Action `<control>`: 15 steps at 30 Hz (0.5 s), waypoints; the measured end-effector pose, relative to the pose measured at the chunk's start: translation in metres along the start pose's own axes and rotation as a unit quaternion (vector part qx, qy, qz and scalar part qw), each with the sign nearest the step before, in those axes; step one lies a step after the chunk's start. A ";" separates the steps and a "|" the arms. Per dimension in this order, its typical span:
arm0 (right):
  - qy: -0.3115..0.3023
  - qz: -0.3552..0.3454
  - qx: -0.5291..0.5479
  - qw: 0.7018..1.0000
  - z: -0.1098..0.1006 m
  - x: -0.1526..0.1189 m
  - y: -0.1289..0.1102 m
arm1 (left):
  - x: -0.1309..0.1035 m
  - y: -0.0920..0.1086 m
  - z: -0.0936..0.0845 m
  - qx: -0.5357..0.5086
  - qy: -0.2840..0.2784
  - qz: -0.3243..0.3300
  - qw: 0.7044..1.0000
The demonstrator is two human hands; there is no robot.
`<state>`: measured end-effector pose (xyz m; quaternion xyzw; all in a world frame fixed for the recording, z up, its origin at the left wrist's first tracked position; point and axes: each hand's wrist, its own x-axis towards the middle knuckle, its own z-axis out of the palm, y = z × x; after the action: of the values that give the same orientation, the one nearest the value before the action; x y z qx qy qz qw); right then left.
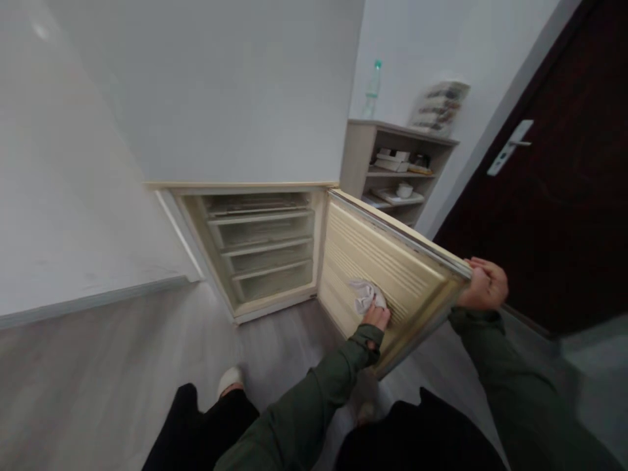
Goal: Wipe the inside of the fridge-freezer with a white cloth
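A whitish cloth (364,293) is bunched in my left hand (377,316), pressed against the ribbed inner face of an open freezer door (392,252). My right hand (485,284) has its fingers wrapped over the outer top corner of that door. To the left of the door, the freezer compartment (267,252) stands open, with several frosted drawers stacked inside it. My left palm and part of the cloth are hidden from view.
A small shelf unit (358,154) holding boxes and a white cup (404,190) stands behind the door. On its top are a clear bottle (373,91) and a patterned package (439,108). A dark room door (554,216) is at right. My feet are on the grey floor (132,373).
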<state>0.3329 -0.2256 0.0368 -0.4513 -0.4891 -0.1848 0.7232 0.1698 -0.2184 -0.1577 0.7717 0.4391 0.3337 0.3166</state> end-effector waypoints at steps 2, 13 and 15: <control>0.015 0.012 0.001 1.000 0.004 0.013 0.014 | -0.017 0.023 0.024 0.000 -0.045 0.039 0.998; -0.136 0.232 -0.201 0.942 0.016 0.065 0.041 | 0.029 0.099 0.006 0.149 -0.040 0.064 0.986; -0.145 0.221 -0.202 0.943 0.018 0.070 0.047 | 0.046 0.079 -0.017 0.210 -0.028 0.064 0.975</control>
<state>0.3878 -0.1734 0.0778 -0.7070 -0.4291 -0.0476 0.5602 0.2114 -0.2068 -0.0751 0.8563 0.4403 0.2321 0.1376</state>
